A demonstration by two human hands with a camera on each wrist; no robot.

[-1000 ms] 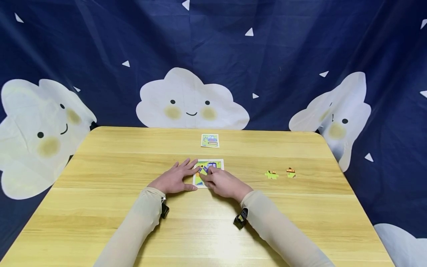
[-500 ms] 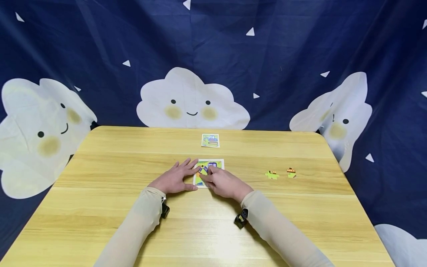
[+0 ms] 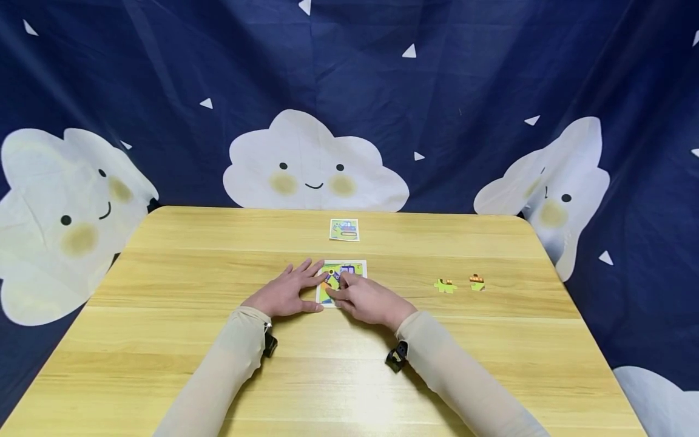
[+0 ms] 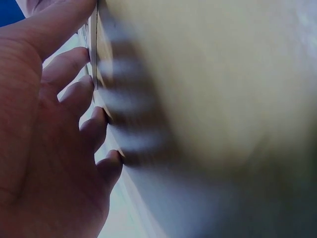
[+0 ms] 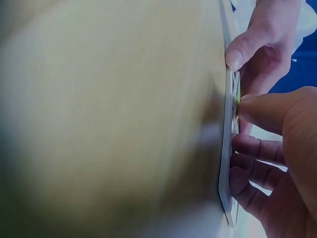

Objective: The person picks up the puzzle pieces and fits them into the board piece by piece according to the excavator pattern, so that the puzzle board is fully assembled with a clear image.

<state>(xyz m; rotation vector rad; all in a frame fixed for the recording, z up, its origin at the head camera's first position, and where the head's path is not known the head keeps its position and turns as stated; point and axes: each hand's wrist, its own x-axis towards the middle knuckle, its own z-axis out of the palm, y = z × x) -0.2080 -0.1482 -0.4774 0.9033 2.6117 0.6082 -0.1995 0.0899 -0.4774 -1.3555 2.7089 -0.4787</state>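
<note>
A small jigsaw board (image 3: 357, 263) with a white border and a bright green, blue and orange picture lies mid-table in the head view. My left hand (image 3: 286, 294) spreads its fingers over the board's left edge, thumb at the lower left corner. My right hand (image 3: 374, 300) reaches in from the right and covers much of the picture, its fingers bent. In the right wrist view, the right thumb (image 5: 257, 111) is against the green edge of a jigsaw piece (image 5: 238, 91) slightly raised over the board. The index fingertip is hidden there, and the other fingertips touch the board.
Two loose jigsaw pieces, one mostly green (image 3: 445, 286) and one orange and green (image 3: 477, 283), lie to the right on the wooden table (image 3: 164, 273). Beyond the board is a small picture card (image 3: 344, 230) of a digger. A dark blue cloud-print curtain (image 3: 437, 109) hangs behind the table.
My right hand has shifted very slightly at the wrist and fingers over the board. The left hand, card and loose pieces stay where they were.
</note>
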